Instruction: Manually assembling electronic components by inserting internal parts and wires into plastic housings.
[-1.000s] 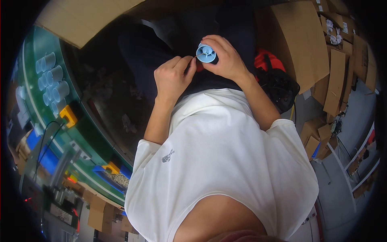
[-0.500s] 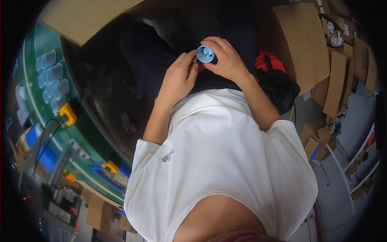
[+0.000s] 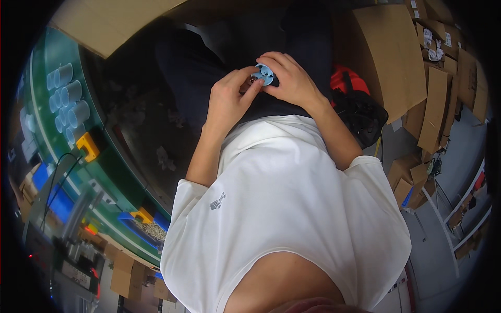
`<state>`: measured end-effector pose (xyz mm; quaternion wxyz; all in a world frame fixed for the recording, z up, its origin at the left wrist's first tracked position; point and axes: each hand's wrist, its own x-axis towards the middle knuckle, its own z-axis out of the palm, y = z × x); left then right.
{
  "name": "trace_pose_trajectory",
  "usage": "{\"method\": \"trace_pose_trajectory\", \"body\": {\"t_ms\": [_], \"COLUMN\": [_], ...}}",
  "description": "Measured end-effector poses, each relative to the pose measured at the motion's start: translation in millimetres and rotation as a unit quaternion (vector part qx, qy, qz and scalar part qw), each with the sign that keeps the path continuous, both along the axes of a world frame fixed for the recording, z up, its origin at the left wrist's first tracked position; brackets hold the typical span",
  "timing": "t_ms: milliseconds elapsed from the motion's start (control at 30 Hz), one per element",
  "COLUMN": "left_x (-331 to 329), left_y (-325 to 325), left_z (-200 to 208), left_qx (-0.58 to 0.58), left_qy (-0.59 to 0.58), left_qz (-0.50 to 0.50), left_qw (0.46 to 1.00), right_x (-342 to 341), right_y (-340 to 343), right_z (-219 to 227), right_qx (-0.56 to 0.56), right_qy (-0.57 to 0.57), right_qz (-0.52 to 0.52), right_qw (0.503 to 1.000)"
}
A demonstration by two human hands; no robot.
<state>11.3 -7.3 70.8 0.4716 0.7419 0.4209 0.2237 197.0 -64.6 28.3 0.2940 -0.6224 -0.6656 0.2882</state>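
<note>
Above the person's dark-trousered lap, the right hand curls its fingers round a light-blue, round plastic part with inner ribs; the left hand has thumb and fingers bent at its left rim, near a small dark piece, whether gripping cannot be told. At left, a long green bench carries clustered pale-blue plastic cups, a chunky yellow block on its edge nearest the person, and a blue tray of pale bits farther along that edge. At right, brown cardboard boxes crowd the grey floor.

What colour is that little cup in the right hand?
Light blue; the cup shows in the head view.
</note>
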Motion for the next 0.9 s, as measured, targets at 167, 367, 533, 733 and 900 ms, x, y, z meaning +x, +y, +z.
{"method": "trace_pose_trajectory", "body": {"t_ms": [167, 367, 533, 733, 900], "left_x": [-4.2, -4.4, -4.9, -0.8, -0.3], "left_y": [0.6, -1.3, -4.5, -2.4, 0.0], "left_z": [-4.7, -5.9, -5.6, -1.5, 2.9], "left_qx": [0.0, 0.111, 0.181, 0.182, 0.206], "left_qy": [0.01, 0.123, 0.195, 0.225, 0.198], "left_qz": [-0.026, -0.064, -0.063, -0.078, -0.056], "left_qw": [1.0, 0.984, 0.962, 0.954, 0.957], "right_x": [-2.8, -5.6, -12.3, -12.5, -14.2], "right_y": [-0.7, -2.5, -3.5, -4.8, 0.1], "right_z": [-0.3, 1.5, 12.4, 4.5, 10.5], "right_qx": [0.006, 0.0, -0.075, -0.099, -0.078], "right_qy": [0.0, 0.009, 0.072, 0.146, 0.144], "right_qz": [0.006, 0.022, 0.041, 0.029, 0.019], "right_qw": [1.0, 1.0, 0.994, 0.984, 0.986]}}
